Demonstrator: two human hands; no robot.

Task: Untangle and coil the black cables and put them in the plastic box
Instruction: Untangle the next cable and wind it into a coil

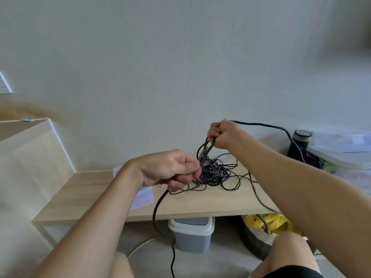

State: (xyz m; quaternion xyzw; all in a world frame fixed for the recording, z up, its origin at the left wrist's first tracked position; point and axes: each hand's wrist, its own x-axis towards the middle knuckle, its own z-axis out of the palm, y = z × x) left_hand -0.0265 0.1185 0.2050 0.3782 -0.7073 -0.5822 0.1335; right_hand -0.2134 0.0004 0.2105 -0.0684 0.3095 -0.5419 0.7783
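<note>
A tangle of thin black cables point(215, 173) lies in a heap on the light wooden table point(200, 205). My left hand point(170, 169) pinches strands at the left edge of the heap; a thicker black cable point(158, 205) hangs from it over the table's front edge to the floor. My right hand point(222, 135) is raised above the heap and grips several strands pulled up from it. Another cable point(261, 124) runs from that hand to the right. A clear plastic box point(144, 197) lies on the table under my left forearm, mostly hidden.
A dark bottle point(299, 145) and stacked clear plastic containers point(341, 149) stand at the right end. Under the table are a grey bin with a white lid point(192, 231) and a bag with yellow contents point(269, 221). A pale cabinet point(30, 153) stands on the left.
</note>
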